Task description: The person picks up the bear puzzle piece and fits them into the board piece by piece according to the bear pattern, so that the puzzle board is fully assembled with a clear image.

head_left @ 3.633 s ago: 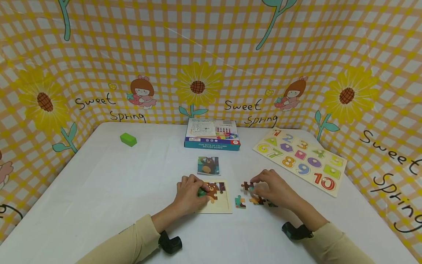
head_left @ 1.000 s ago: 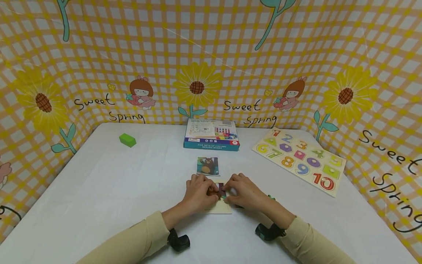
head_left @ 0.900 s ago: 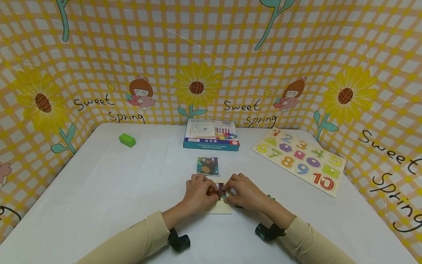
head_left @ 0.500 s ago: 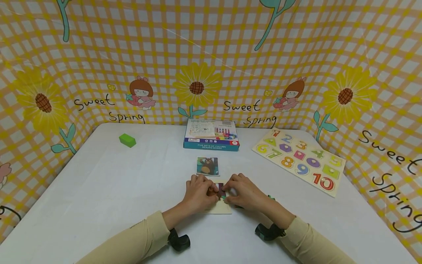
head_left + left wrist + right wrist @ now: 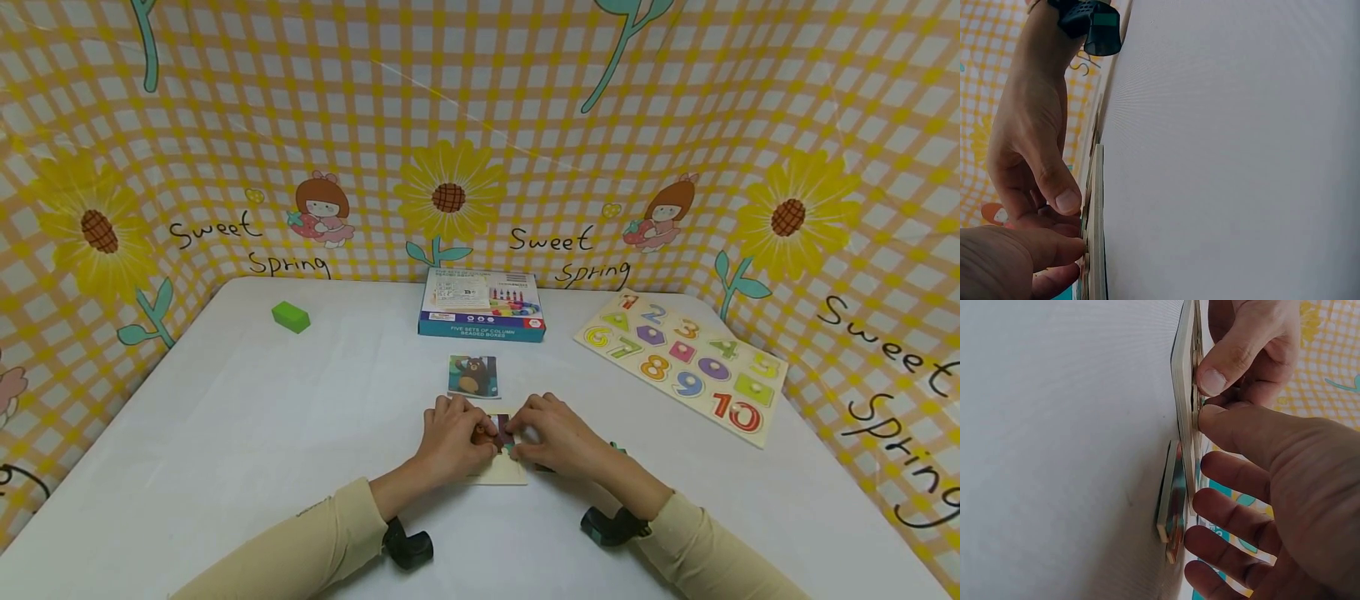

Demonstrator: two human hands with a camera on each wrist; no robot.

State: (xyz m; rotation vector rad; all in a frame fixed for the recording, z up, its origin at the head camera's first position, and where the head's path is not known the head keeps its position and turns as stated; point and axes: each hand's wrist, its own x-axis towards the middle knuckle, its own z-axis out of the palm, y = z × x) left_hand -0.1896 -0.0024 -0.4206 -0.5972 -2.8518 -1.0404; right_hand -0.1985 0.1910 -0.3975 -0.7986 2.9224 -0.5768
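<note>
A pale wooden puzzle board [image 5: 501,477] lies between my hands, with bear jigsaw pieces [image 5: 502,423] in its upper part. My left hand [image 5: 450,440], fingers bent, holds pieces at the board's middle and covers its left side. My right hand [image 5: 561,437] pinches a jigsaw piece at the board's right edge between thumb and index finger; most of that piece is hidden. In the right wrist view the two thumbs nearly meet over the board, and the other right fingers spread loosely. Loose jigsaw pieces [image 5: 1172,494] lie on the table beneath the right hand.
Behind the board lies a bear picture card [image 5: 474,377]. Farther back is a bead-set box [image 5: 482,333] with papers on it. A number puzzle board [image 5: 678,371] lies at right, and a green block [image 5: 291,317] at far left. Patterned cloth surrounds the table.
Since the oldest frame, my right hand has moved left from the loose pieces to the board, and my left hand has shifted slightly right. Over the last second both hands stay almost still.
</note>
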